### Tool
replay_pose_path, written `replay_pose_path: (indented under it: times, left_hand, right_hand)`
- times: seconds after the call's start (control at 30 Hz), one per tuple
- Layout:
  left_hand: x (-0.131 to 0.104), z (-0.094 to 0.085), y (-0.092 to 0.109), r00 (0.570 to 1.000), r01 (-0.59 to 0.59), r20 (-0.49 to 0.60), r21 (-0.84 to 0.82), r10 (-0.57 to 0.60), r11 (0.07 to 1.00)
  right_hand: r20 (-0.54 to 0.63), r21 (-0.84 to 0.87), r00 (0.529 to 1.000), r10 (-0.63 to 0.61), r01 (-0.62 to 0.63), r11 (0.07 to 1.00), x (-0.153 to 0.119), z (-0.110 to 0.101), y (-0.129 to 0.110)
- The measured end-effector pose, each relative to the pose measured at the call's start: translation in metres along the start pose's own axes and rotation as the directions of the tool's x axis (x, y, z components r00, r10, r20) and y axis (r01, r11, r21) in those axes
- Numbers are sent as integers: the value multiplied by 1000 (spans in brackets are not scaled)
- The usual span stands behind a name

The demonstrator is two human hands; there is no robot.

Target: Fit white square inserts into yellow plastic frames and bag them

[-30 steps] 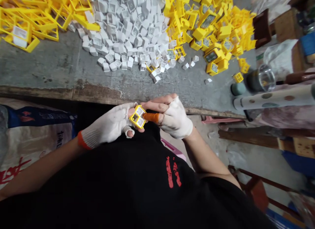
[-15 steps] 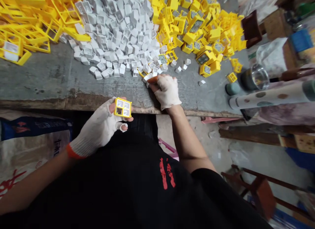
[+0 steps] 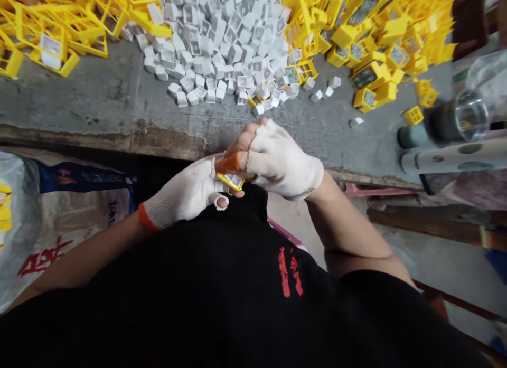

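My left hand (image 3: 196, 188), in a white fingerless glove with an orange cuff, holds a small yellow frame (image 3: 231, 181) with white square pieces in it. Over the frame is my right hand (image 3: 277, 159), also gloved, its fingers bent at the frame's upper side and an orange-covered finger or thumb pressing there. Whatever its fingertips hold is hidden. Beyond the hands lies a heap of small white caps (image 3: 222, 46) on the grey table (image 3: 158, 112).
Yellow frames (image 3: 59, 22) are piled at the back left, filled yellow pieces (image 3: 376, 35) at the back right. A clear cup (image 3: 471, 114) and a patterned white cylinder (image 3: 451, 157) stand or lie at the right. A printed sack (image 3: 79, 215) is at lower left.
My right hand has come from the edge of the white heap to the yellow frame in my left hand. The hands now meet. The view has shifted, so the table contents sit higher and the right-hand items farther right.
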State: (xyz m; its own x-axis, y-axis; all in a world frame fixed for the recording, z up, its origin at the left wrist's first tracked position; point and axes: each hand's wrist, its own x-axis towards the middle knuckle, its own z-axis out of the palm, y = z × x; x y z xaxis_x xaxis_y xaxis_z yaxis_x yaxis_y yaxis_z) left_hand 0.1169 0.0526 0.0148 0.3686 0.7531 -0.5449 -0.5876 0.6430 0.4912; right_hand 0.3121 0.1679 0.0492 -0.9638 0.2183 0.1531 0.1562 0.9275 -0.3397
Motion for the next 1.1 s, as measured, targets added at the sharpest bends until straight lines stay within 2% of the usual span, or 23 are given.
replay_pose_path:
  times: [0.07, 0.17, 0.23, 0.27, 0.3, 0.33, 0.37, 0.4, 0.43, 0.47, 0.5, 0.53, 0.57, 0.67, 0.8, 0.87, 0.93, 0.97, 1.07, 1.1]
  left_hand:
    - [-2, -1, -1, 999, 33, -25, 23, -32, 999]
    - [-6, 0, 1, 998, 22, -63, 92, -16, 996]
    - [-7, 0, 7, 998, 4, -59, 132, 4, 991]
    - [-6, -1, 11, 992, -13, -126, 146, 32, 989]
    - [-5, -3, 14, 984, -19, -171, 172, 49, 985]
    - [-4, -5, 18, 979, -33, -193, 184, 69, 982]
    - [-3, -8, 20, 974, -65, -203, 188, 104, 980]
    - [-2, -12, 22, 972, -93, -197, 188, 130, 978]
    - [-1, -16, 22, 971, -119, -185, 183, 153, 976]
    - [0, -20, 22, 970, -137, -177, 179, 169, 974]
    - [1, -23, 21, 969, -142, -174, 180, 173, 973]
    - [1, -25, 20, 967, -147, -178, 181, 180, 972]
    - [2, -25, 19, 964, -154, -187, 183, 188, 971]
    - [0, -14, 21, 953, -165, -217, 221, 213, 961]
    - [-7, 9, 26, 949, -166, -222, 247, 223, 955]
    - [-10, 14, 26, 947, -181, -225, 220, 230, 959]
    - [-11, 14, 24, 945, -200, -223, 179, 237, 963]
    - [-12, 13, 23, 945, -211, -222, 156, 242, 965]
    - [-10, 8, 21, 944, -253, -195, 87, 266, 963]
    - [-9, 7, 20, 946, -263, -178, 72, 271, 962]
  right_hand:
    - [38, -81, 999, 11, -8, 997, 3, 4, -13]
    - [17, -150, 991, 134, -129, 980, 1, 16, -28]
    - [-66, -119, 964, 258, -264, 957, -12, 22, -14]
    - [-150, -97, 925, 348, -364, 926, -24, 21, 2]
    - [-267, -72, 850, 454, -487, 870, -41, 17, 23]
    - [-408, -35, 723, 557, -622, 782, -62, 10, 46]
    - [-542, 13, 553, 633, -748, 664, -86, 0, 71]
    - [-617, 67, 388, 685, -841, 537, -110, -12, 95]
    - [-646, 112, 242, 724, -908, 403, -133, -23, 119]
    - [-644, 125, 138, 753, -951, 281, -153, -34, 140]
    - [-626, 111, 92, 775, -972, 205, -168, -43, 159]
    - [-608, 86, 81, 789, -982, 167, -178, -50, 176]
    - [-582, 47, 98, 807, -987, 154, -183, -55, 189]
    - [-501, -45, 184, 846, -981, 187, -179, -66, 215]
    - [-449, -15, 203, 870, -975, 220, -160, -78, 225]
    - [-449, 23, 236, 862, -961, 275, -149, -78, 219]
    - [-439, 82, 327, 837, -913, 400, -134, -67, 203]
    - [-423, 124, 396, 815, -866, 484, -126, -55, 190]
    - [-364, 294, 595, 717, -657, 694, -103, -6, 137]
    - [-362, 330, 614, 701, -619, 712, -98, 12, 118]
